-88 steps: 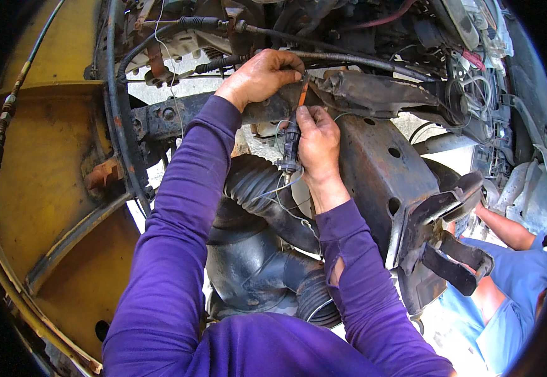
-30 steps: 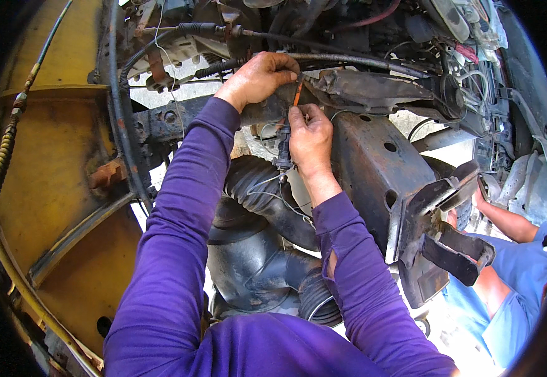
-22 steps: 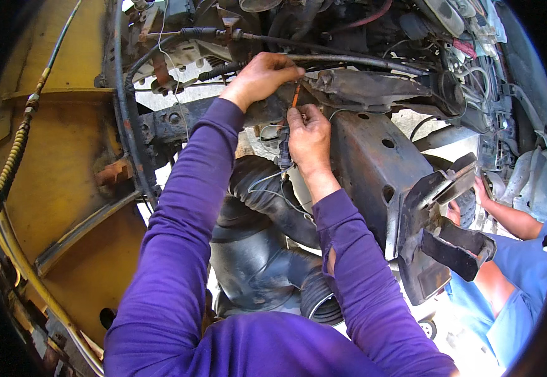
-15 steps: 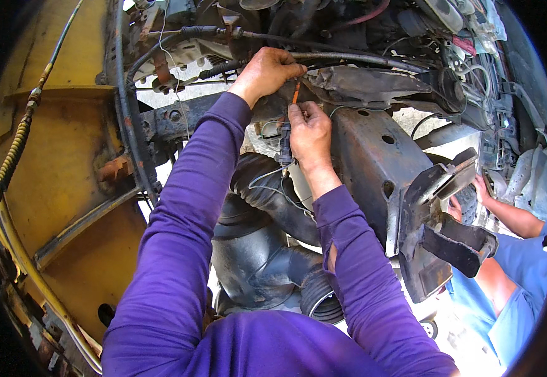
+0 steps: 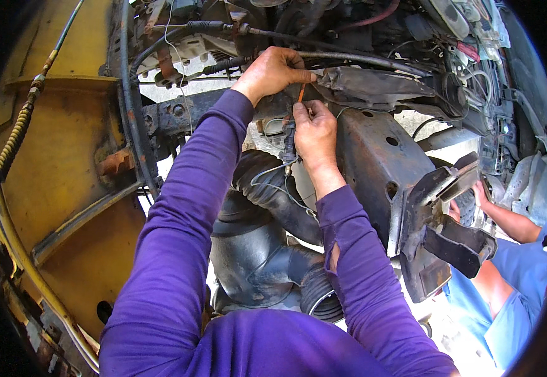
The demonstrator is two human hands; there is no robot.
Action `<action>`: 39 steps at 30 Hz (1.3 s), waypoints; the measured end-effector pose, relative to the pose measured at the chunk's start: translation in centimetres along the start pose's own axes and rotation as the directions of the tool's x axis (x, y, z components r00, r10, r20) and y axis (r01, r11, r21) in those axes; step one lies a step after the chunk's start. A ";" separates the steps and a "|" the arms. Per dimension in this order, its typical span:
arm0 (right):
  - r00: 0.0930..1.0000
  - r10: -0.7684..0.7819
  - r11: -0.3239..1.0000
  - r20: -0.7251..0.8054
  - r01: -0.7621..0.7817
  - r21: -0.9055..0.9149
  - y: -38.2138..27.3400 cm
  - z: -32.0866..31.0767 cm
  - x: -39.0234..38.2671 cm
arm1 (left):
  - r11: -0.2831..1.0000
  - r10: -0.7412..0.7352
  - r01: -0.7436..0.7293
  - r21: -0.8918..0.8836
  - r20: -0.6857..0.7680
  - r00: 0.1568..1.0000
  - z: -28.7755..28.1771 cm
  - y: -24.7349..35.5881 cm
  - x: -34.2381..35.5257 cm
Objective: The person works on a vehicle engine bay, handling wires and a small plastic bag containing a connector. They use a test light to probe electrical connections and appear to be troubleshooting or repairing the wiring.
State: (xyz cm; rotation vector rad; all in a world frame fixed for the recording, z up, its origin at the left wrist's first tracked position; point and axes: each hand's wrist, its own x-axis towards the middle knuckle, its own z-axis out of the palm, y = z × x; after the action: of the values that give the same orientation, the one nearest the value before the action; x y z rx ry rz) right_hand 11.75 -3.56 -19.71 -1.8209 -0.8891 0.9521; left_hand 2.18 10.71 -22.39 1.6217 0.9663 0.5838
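My left hand (image 5: pixel 276 72) is closed in a pinch at the left end of a dark, grimy wrapped part (image 5: pixel 374 87); whatever lies between its fingertips is hidden. Just below, my right hand (image 5: pixel 316 133) is closed around a thin orange piece (image 5: pixel 302 92), which sticks up from its thumb and finger toward the left hand. Its exact kind cannot be made out. Beside the right hand hangs a slim black fitting (image 5: pixel 290 141) with a grey wire (image 5: pixel 267 171) looping below it.
A corrugated black hose (image 5: pixel 267 182) and a black duct (image 5: pixel 248 257) lie beneath my arms. To the right runs a rusty steel beam (image 5: pixel 377 144) with a bracket (image 5: pixel 437 232). Yellow panels (image 5: pixel 66 157) stand left. A person in blue (image 5: pixel 512 270) works at the right.
Both hands have shifted slightly right in the picture, as has some of the machinery. My left thumb now reaches farther right, to the wrapped part's end. The right hand keeps the orange piece.
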 end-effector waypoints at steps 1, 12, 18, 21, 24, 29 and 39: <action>1.000 0.021 0.999 0.001 -0.021 0.030 0.0 0.0 0.0 | 1.000 0.001 -0.001 0.013 -0.001 1.000 0.0 0.1 0.1; 0.996 0.048 0.995 0.078 -0.054 0.080 2.2 0.0 0.9 | 1.000 -0.017 0.017 -0.007 -0.003 1.000 -0.1 0.5 0.0; 0.999 0.010 1.000 0.040 -0.009 -0.019 2.3 0.4 1.1 | 1.000 -0.011 0.010 -0.014 -0.033 0.999 0.0 0.1 -0.1; 0.996 -0.091 0.990 -0.024 0.088 -0.111 2.5 0.3 1.1 | 1.000 -0.004 0.003 -0.029 -0.023 1.000 0.1 0.1 -0.1; 0.999 -0.043 0.996 0.003 0.043 -0.073 2.3 0.2 1.1 | 1.000 -0.009 0.009 -0.002 -0.030 1.000 0.0 0.1 -0.2; 0.999 -0.032 0.993 -0.013 0.030 -0.111 2.2 -0.2 1.1 | 0.999 0.031 -0.032 -0.030 -0.058 0.998 0.3 -0.1 -0.2; 0.999 -0.016 0.999 -0.046 0.015 -0.030 0.7 -2.1 0.2 | 0.998 0.018 -0.019 -0.056 -0.024 1.000 0.2 -0.3 -0.1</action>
State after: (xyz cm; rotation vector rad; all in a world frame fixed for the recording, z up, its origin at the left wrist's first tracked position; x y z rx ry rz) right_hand 13.79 -4.36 -19.72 -1.8508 -0.8918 0.8878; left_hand 2.20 10.55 -22.71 1.5785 0.9452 0.6384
